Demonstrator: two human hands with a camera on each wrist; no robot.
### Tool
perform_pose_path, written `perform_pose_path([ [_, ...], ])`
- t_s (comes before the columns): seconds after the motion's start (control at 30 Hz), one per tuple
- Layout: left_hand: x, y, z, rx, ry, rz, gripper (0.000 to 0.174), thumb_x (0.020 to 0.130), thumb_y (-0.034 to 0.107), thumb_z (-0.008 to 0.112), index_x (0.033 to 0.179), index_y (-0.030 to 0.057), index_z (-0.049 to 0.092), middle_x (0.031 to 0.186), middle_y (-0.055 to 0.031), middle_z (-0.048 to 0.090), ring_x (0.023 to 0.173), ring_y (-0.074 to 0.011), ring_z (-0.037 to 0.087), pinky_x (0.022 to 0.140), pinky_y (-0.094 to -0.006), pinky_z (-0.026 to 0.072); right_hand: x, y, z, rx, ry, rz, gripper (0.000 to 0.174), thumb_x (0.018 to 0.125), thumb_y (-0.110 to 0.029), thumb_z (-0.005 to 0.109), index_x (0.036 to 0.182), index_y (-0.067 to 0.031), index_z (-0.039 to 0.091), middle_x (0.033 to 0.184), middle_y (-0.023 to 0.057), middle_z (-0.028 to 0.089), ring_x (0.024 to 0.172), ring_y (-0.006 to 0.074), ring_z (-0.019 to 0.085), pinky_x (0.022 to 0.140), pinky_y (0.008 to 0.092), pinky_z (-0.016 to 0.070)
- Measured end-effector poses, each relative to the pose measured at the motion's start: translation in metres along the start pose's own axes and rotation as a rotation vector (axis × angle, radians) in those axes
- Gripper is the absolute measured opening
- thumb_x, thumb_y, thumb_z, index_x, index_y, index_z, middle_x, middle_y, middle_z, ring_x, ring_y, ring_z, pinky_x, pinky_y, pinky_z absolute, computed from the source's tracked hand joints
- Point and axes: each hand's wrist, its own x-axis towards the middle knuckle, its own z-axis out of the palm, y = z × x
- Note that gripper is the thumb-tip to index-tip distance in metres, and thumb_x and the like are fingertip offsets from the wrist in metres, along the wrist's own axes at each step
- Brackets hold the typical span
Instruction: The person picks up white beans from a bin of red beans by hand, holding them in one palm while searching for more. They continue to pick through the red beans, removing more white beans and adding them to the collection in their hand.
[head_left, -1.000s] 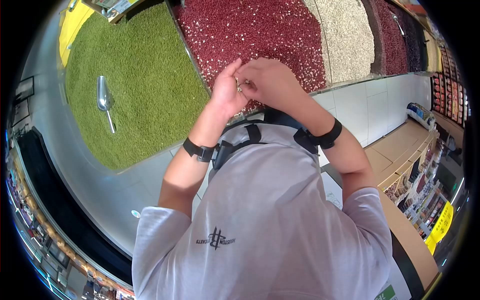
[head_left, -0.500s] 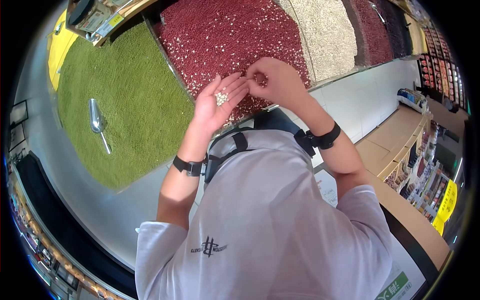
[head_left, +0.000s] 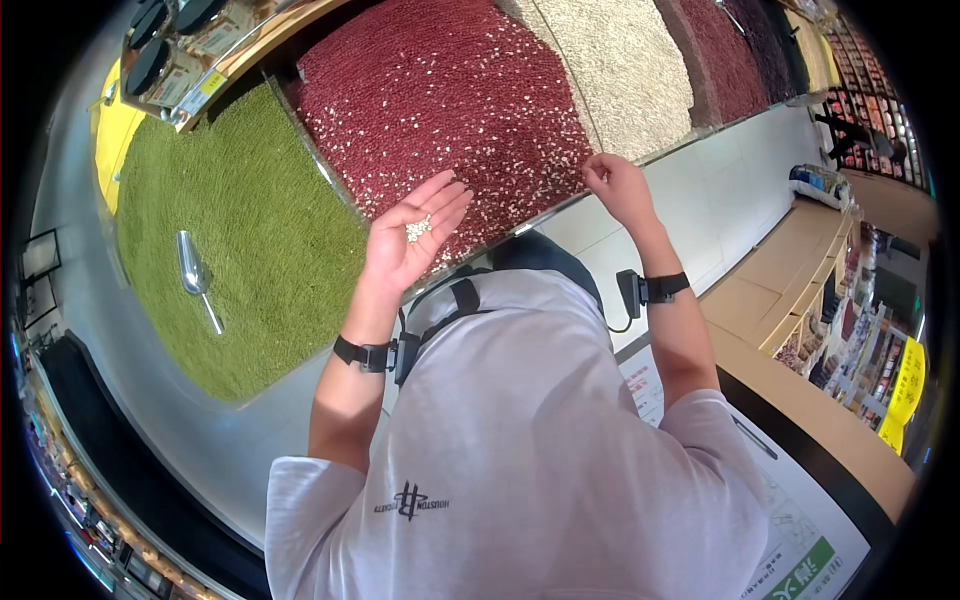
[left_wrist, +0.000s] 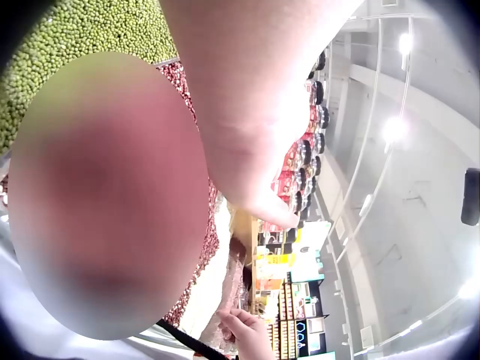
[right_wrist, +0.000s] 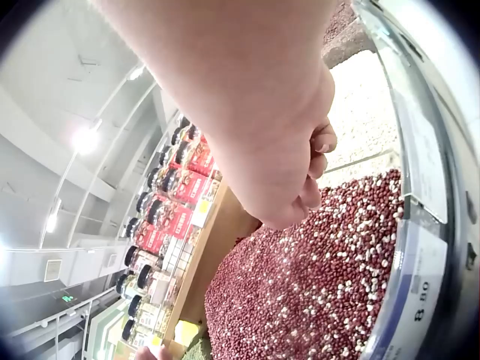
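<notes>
My left hand (head_left: 405, 235) is held palm up over the front of the red bean bin, fingers extended. A small heap of white beans (head_left: 419, 229) lies on its palm. Below and beyond it spread the red beans (head_left: 440, 110), with white beans scattered among them. My right hand (head_left: 622, 187) is well off to the right, near the bin's front edge, its thumb and fingers curled in. The right wrist view shows the curled fingers (right_wrist: 319, 150) above the red beans, with nothing visible in them. The left wrist view is largely blocked by a blurred oval.
Green beans (head_left: 250, 250) fill the bin at left, with a metal scoop (head_left: 190, 265) lying on them. White beans (head_left: 620, 70) fill the bin to the right. Lidded jars (head_left: 165, 75) stand on a wooden shelf at the back left. A price strip (right_wrist: 416, 292) runs along the bin front.
The right hand was over the left palm, then drew away to the right. The left hand has opened out, showing the white beans, and shifted slightly left.
</notes>
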Motion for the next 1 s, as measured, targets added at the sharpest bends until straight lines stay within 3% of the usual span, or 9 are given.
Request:
perform_pose_path([
  [0.17, 0.014, -0.009, -0.002, 0.004, 0.090, 0.005, 0.056, 0.084, 0.003, 0.042, 0.136, -0.0129, 0.035, 0.131, -0.0303, 0.047, 0.121, -0.0381, 0.050, 0.104, -0.0422, 0.0457, 0.006, 0.032, 0.007, 0.049, 0.014, 0.005, 0.016, 0.082, -0.018, 0.064, 0.090, -0.0047, 0.068, 0.084, 0.0120, 0.069, 0.075, 0.0256, 0.067, 0.069, 0.0351, 0.0529],
  [0.23, 0.018, -0.012, 0.000, 0.022, 0.113, 0.014, 0.052, 0.087, 0.004, 0.043, 0.136, -0.0111, 0.037, 0.126, -0.0281, 0.052, 0.118, -0.0358, 0.054, 0.101, -0.0415, 0.0487, 0.012, 0.037, 0.014, -0.094, -0.025, -0.027, 0.014, 0.081, -0.016, 0.063, 0.089, -0.0057, 0.069, 0.082, 0.0122, 0.068, 0.077, 0.0284, 0.065, 0.071, 0.0385, 0.0524],
  [0.37, 0.018, -0.023, 0.004, 0.063, 0.163, 0.044, 0.048, 0.093, 0.008, 0.046, 0.137, -0.0081, 0.037, 0.122, -0.0249, 0.055, 0.115, -0.0323, 0.057, 0.096, -0.0386, 0.0522, 0.030, 0.057, 0.032, -0.245, 0.054, -0.216, 0.013, 0.079, -0.018, 0.065, 0.089, -0.0091, 0.068, 0.082, 0.0099, 0.065, 0.083, 0.0295, 0.063, 0.072, 0.0420, 0.0517],
  [0.57, 0.016, -0.038, 0.011, -0.037, 0.175, 0.089, 0.044, 0.098, 0.011, 0.042, 0.138, -0.0078, 0.035, 0.122, -0.0254, 0.056, 0.111, -0.0335, 0.060, 0.095, -0.0408, 0.0539, 0.043, 0.066, 0.048, -0.259, 0.008, -0.304, 0.013, 0.080, -0.020, 0.064, 0.088, -0.0098, 0.064, 0.086, 0.0093, 0.064, 0.084, 0.0292, 0.063, 0.069, 0.0421, 0.0528],
  [0.7, 0.019, -0.043, 0.019, -0.113, 0.107, 0.100, 0.045, 0.099, 0.014, 0.041, 0.137, -0.0076, 0.036, 0.121, -0.0258, 0.056, 0.114, -0.0360, 0.058, 0.095, -0.0426, 0.0534, 0.048, 0.067, 0.048, -0.298, -0.083, -0.252, 0.013, 0.081, -0.021, 0.064, 0.086, -0.0087, 0.063, 0.086, 0.0107, 0.065, 0.082, 0.0300, 0.065, 0.067, 0.0431, 0.0532],
  [1.0, 0.034, -0.043, 0.026, -0.047, 0.185, 0.124, 0.047, 0.097, 0.016, 0.046, 0.136, -0.0090, 0.037, 0.119, -0.0225, 0.057, 0.112, -0.0345, 0.059, 0.094, -0.0423, 0.0548, 0.055, 0.071, 0.048, -0.247, -0.154, -0.199, 0.013, 0.079, -0.018, 0.065, 0.089, -0.0105, 0.069, 0.085, 0.0118, 0.067, 0.082, 0.0312, 0.065, 0.071, 0.0427, 0.0527],
])
